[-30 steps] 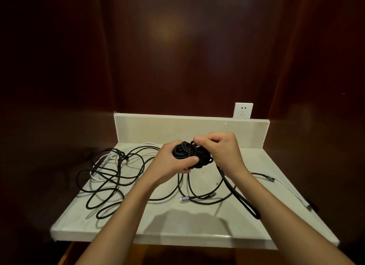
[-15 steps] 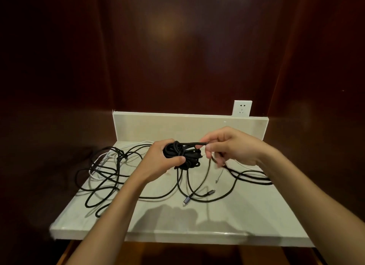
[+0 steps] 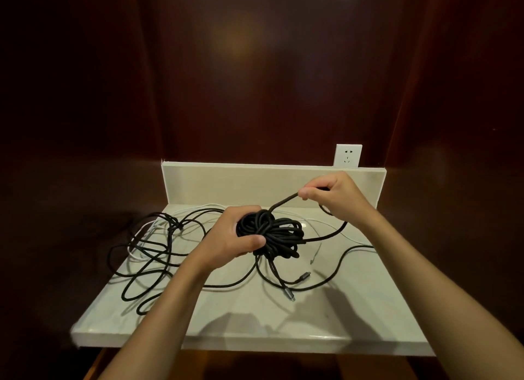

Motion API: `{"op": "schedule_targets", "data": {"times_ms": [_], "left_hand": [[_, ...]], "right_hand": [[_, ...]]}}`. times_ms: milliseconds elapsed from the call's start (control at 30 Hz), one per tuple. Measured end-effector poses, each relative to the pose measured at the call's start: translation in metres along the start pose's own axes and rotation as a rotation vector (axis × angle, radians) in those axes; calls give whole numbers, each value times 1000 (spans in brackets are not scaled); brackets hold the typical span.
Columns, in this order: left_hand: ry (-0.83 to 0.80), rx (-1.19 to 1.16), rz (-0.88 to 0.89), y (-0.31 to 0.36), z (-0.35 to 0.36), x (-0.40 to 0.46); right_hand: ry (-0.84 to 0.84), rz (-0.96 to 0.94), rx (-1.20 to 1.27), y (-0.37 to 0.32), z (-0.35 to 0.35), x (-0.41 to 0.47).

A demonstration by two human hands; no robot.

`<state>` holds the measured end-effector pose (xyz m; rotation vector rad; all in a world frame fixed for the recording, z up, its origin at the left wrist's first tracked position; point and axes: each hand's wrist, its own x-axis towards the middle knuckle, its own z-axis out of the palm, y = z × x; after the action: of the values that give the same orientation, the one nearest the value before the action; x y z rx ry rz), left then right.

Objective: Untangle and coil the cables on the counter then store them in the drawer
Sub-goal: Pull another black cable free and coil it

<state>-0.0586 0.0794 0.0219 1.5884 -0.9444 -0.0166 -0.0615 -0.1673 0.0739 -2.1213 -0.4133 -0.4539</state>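
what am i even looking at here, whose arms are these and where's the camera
There is no machine here: the arms belong to a person wearing a camera on the head, so you look forward and down at their own hands. The left hand grips a bundle of coiled black cable. The right hand pinches a loose stretch of that cable, raised above the bundle. Below them is a pale counter with more tangled black cables and a thin white cable lying to the left. A white wall socket sits behind the counter's back edge.

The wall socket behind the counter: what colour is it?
White; the socket shows in the head view.
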Motion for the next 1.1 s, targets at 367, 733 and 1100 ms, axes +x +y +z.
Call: {"op": "schedule_targets", "data": {"times_ms": [367, 733, 1100], "left_hand": [[174, -123, 61, -1, 7, 2], [116, -20, -126, -7, 7, -2], [-63, -54, -153, 0, 13, 0]], "right_hand": [[-277, 1, 199, 15, 30, -8], [-170, -116, 70, 9, 22, 0], [-307, -165, 51, -18, 16, -2]]}}
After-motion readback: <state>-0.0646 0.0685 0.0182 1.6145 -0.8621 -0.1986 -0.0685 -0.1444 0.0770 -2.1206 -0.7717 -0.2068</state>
